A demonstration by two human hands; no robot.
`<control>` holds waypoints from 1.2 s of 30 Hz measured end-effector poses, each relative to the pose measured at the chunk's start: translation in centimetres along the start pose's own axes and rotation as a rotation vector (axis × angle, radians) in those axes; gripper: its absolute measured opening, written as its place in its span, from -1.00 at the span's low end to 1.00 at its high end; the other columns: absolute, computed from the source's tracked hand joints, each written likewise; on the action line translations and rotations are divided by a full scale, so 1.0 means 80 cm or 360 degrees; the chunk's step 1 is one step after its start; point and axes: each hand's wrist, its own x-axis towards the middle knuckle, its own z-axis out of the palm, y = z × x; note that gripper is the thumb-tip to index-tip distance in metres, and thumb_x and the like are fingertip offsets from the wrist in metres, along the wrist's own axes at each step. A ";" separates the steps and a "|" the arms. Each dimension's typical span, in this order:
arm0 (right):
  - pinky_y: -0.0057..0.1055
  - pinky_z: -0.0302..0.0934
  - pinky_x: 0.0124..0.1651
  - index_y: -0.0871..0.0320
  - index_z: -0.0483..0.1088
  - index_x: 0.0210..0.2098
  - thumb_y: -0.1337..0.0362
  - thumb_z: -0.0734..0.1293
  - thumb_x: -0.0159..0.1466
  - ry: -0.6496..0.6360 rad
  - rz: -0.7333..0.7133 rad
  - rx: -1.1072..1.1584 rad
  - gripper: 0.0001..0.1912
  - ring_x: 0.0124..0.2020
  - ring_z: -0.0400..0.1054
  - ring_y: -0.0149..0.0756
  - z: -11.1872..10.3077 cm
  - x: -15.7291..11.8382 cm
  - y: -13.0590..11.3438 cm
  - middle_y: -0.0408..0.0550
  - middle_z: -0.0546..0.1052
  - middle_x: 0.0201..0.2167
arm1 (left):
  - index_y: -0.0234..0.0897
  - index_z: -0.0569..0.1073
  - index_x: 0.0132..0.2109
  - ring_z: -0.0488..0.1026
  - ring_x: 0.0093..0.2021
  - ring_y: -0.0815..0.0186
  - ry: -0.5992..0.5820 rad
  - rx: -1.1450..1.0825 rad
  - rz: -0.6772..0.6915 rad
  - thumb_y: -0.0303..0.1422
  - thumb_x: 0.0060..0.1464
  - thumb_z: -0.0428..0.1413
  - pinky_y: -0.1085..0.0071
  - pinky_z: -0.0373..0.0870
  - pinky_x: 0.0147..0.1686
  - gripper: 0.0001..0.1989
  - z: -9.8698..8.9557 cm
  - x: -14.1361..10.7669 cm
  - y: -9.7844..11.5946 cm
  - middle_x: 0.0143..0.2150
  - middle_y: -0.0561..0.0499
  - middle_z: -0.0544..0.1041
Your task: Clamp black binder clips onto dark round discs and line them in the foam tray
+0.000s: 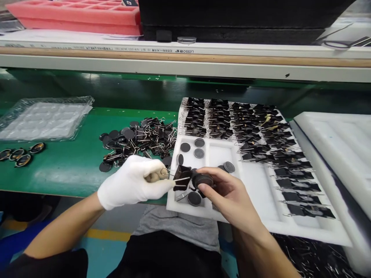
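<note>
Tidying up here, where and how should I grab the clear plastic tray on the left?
Probably by the right rim of the clear tray, coming from the right: that edge stands apart from the clip pile, while round pieces lie along the front.

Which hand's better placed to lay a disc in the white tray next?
Right, probably: the bare right hand holds a black disc over the white tray; the gloved left hand is occupied with a binder clip.

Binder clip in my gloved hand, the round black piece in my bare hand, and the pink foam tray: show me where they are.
Binder clip [181,173]: head view, on its dark body.
Round black piece [204,180]: head view, on its flat face.
Pink foam tray [84,23]: head view, on its front wall.
</note>
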 end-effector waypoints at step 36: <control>0.05 0.18 0.21 0.09 0.12 0.42 0.39 0.38 0.38 0.0848 -0.0778 -0.1776 -0.32 0.29 0.36 0.16 -0.046 -0.044 0.032 0.28 0.45 0.25 | -0.21 0.41 -0.27 0.59 -0.37 0.30 -0.0825 -0.0913 -0.0601 -0.15 0.34 0.06 0.42 0.50 -0.37 -0.73 0.049 0.056 0.018 -0.33 0.03 0.65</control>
